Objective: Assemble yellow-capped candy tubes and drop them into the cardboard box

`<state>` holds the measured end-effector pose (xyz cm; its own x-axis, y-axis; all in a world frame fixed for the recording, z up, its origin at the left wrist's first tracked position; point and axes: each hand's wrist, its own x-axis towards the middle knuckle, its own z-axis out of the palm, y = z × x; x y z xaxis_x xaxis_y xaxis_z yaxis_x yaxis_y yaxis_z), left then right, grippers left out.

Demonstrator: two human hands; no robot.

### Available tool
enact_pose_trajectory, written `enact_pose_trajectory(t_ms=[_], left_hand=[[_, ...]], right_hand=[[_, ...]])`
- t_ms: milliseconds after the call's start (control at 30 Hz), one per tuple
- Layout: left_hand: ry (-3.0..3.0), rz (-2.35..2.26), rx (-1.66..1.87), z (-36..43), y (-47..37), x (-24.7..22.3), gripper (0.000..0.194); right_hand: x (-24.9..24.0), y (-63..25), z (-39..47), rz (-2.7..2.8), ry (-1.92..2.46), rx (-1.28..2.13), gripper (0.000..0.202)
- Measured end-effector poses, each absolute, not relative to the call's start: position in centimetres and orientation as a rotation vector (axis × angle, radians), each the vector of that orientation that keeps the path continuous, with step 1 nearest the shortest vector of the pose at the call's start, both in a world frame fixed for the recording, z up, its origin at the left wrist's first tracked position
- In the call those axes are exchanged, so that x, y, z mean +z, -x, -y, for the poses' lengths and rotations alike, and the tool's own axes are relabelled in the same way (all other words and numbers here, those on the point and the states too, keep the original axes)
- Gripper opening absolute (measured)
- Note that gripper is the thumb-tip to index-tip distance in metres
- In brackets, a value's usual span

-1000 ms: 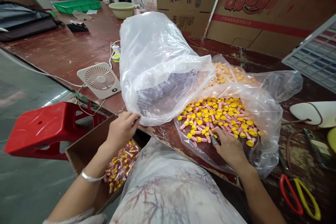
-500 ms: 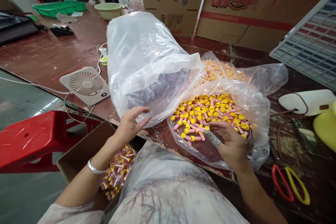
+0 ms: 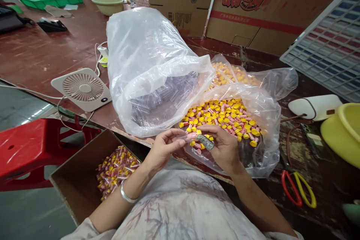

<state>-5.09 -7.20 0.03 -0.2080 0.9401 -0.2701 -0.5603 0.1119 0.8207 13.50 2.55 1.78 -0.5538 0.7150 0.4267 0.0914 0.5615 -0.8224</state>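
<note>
Both hands meet in front of the person's tummy, near the edge of the bench point(image 3: 36, 58). The left hand point(image 3: 168, 145) pinches what looks like a clear tube point(image 3: 184, 138). The right hand point(image 3: 225, 150) grips the yellow end of a pink piece point(image 3: 192, 135) at that tube; how far in it sits, I can't tell. Holding both ends probably stops wobbling. The white bag point(image 3: 146, 37) of tubes faces the person, and the clear bag point(image 3: 268, 120) of pieces lies beside it, likely for easy reaching. A box point(image 3: 71, 174) of filled tubes point(image 3: 115, 168) sits low by the left arm, maybe to keep them together.
</note>
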Motion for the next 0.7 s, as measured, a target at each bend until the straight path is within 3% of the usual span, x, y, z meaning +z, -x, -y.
enact_pose_trajectory(t_ms=[100, 267, 467, 533, 633, 700], left_hand=[[-0.595, -0.934, 1.328, 7.1, 4.1, 0.3, 0.039], [-0.571, -0.815, 1.329, 6.9, 3.8, 0.8, 0.037], [-0.631, -0.856, 1.27, 6.4, 3.8, 0.9, 0.037], [-0.855, -1.03, 1.194, 6.1, 5.2, 1.0, 0.03], [-1.362, -1.728, 0.952, 5.7, 9.5, 1.5, 0.018], [-1.516, -2.284, 0.624, 5.4, 12.9, 1.7, 0.025]], right_hand=[[2.0, -13.1, -2.6, 2.141, 0.512, 0.862, 0.031], [1.0, -12.2, -2.2, 2.348, 0.406, 0.606, 0.065], [0.0, -10.9, -1.0, 2.306, 0.45, 0.458, 0.062], [0.6, -11.4, -1.4, 2.422, 0.418, 0.511, 0.07], [1.3, -13.7, -3.3, 2.483, 0.528, 0.596, 0.086], [1.1, -16.0, -5.1, 2.374, 0.782, 0.567, 0.075]])
